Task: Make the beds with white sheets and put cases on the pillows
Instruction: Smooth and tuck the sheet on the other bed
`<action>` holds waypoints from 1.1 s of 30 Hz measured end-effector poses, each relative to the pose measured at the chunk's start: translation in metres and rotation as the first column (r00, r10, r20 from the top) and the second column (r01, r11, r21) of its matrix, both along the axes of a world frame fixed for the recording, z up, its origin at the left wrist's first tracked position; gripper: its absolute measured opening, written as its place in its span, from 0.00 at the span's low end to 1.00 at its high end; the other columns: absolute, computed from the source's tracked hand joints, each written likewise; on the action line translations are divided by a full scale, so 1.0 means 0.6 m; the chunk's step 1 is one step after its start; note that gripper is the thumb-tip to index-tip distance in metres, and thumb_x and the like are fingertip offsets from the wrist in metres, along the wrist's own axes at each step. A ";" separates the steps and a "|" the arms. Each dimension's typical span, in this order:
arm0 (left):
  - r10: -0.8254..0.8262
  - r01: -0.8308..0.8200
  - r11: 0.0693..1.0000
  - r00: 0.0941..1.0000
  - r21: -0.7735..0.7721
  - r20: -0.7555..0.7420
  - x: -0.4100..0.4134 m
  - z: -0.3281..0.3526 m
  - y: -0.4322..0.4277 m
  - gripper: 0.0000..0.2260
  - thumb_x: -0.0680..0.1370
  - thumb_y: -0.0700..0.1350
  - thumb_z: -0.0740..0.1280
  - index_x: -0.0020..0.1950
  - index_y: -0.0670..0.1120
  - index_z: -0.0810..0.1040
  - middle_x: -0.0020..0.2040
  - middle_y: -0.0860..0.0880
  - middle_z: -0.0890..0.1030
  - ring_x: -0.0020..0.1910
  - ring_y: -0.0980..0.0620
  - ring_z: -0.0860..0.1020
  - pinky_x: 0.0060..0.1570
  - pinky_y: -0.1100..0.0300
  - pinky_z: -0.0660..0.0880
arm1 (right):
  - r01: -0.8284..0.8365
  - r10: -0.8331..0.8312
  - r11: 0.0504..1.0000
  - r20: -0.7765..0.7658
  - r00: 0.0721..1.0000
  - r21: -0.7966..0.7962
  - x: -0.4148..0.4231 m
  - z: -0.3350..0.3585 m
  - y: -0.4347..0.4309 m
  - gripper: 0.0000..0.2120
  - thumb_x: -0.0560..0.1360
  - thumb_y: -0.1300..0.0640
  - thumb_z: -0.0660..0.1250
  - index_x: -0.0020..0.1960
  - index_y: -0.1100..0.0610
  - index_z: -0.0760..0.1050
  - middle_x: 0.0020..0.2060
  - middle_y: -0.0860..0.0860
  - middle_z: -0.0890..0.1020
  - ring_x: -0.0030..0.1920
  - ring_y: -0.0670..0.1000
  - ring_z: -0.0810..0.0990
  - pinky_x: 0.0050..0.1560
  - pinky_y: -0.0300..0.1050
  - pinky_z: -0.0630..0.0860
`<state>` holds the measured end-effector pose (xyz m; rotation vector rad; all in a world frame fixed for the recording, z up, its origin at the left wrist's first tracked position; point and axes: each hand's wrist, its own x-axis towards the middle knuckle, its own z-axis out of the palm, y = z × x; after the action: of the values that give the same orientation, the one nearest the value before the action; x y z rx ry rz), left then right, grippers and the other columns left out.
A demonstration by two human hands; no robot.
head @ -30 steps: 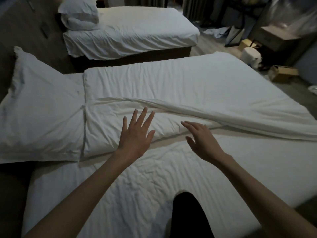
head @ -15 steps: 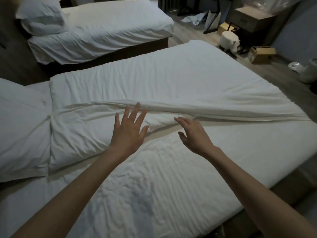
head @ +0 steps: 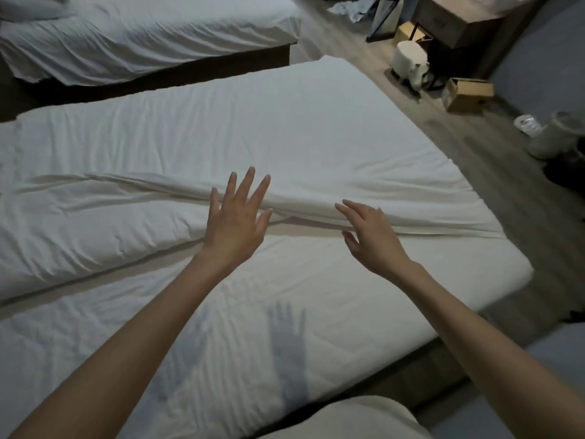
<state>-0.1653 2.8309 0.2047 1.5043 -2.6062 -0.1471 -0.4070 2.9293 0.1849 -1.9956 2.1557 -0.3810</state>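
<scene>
Left hand (head: 235, 223) and right hand (head: 370, 236) hover at the fold of a white duvet (head: 158, 147), holding nothing.
The duvet covers the far half of the near bed's white sheet (head: 221, 327), its long fold running across. The left hand's straight fingers (head: 247, 185) fan out over the fold's ridge. The right hand's relaxed fingers (head: 348, 208) point left along the fold's lower edge. Whether either hand touches the cloth cannot be told. A cardboard box (head: 468, 93) sits on the floor beyond.

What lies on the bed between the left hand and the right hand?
In the head view, the folded edge of the white duvet runs between the left hand and the right hand. Nothing else lies there.
</scene>
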 end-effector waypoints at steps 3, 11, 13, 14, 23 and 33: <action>-0.028 0.028 1.000 1.000 -0.002 -0.009 -0.042 -0.011 -0.007 0.27 0.82 0.56 0.53 0.79 0.55 0.47 0.80 0.52 0.44 0.78 0.46 0.44 0.74 0.41 0.47 | 0.021 -0.021 1.000 -0.019 1.000 -0.011 -0.042 -0.010 0.011 0.26 0.76 0.61 0.66 0.73 0.56 0.66 0.71 0.54 0.69 0.70 0.57 0.67 0.70 0.58 0.59; -0.115 0.115 0.992 0.993 0.056 -0.006 -0.143 -0.049 -0.023 0.27 0.83 0.55 0.53 0.79 0.56 0.45 0.79 0.51 0.39 0.78 0.45 0.41 0.74 0.42 0.47 | 0.077 -0.077 0.997 -0.031 0.997 0.005 -0.126 -0.043 0.022 0.26 0.75 0.61 0.67 0.72 0.56 0.67 0.70 0.55 0.70 0.70 0.57 0.68 0.68 0.55 0.63; -0.117 0.117 0.992 0.993 0.046 -0.004 -0.171 -0.053 -0.023 0.27 0.83 0.55 0.53 0.79 0.56 0.45 0.79 0.51 0.39 0.78 0.44 0.41 0.74 0.42 0.48 | 0.077 -0.077 0.997 -0.032 0.997 0.007 -0.150 -0.046 0.019 0.26 0.76 0.60 0.65 0.73 0.55 0.65 0.71 0.53 0.69 0.71 0.55 0.66 0.70 0.55 0.59; -0.119 0.118 0.992 0.993 0.044 0.004 -0.188 -0.056 -0.023 0.27 0.82 0.55 0.53 0.79 0.56 0.44 0.79 0.51 0.39 0.78 0.44 0.41 0.74 0.41 0.48 | 0.076 -0.076 0.997 -0.028 0.997 0.013 -0.164 -0.048 0.017 0.26 0.77 0.60 0.65 0.74 0.54 0.65 0.72 0.52 0.68 0.71 0.55 0.65 0.71 0.56 0.57; -0.040 0.038 0.998 0.999 0.041 0.034 -0.385 -0.090 -0.013 0.27 0.83 0.55 0.53 0.79 0.55 0.46 0.79 0.50 0.40 0.78 0.43 0.43 0.73 0.42 0.49 | -0.039 0.039 0.999 -0.007 0.999 0.036 -0.363 -0.087 -0.016 0.26 0.77 0.59 0.64 0.74 0.52 0.63 0.72 0.50 0.66 0.72 0.54 0.63 0.72 0.59 0.56; 0.121 -0.124 0.984 0.992 0.130 0.026 -0.691 -0.095 0.047 0.26 0.83 0.55 0.51 0.79 0.55 0.46 0.79 0.52 0.40 0.78 0.44 0.44 0.73 0.43 0.51 | -0.194 0.190 0.976 0.045 0.981 0.101 -0.689 -0.082 0.007 0.26 0.76 0.59 0.65 0.73 0.53 0.65 0.71 0.52 0.69 0.70 0.55 0.67 0.69 0.59 0.63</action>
<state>-0.5799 2.8593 0.1477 1.7120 -2.5538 -0.2997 -0.8204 2.9334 0.1358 -2.0975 1.8987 -0.2647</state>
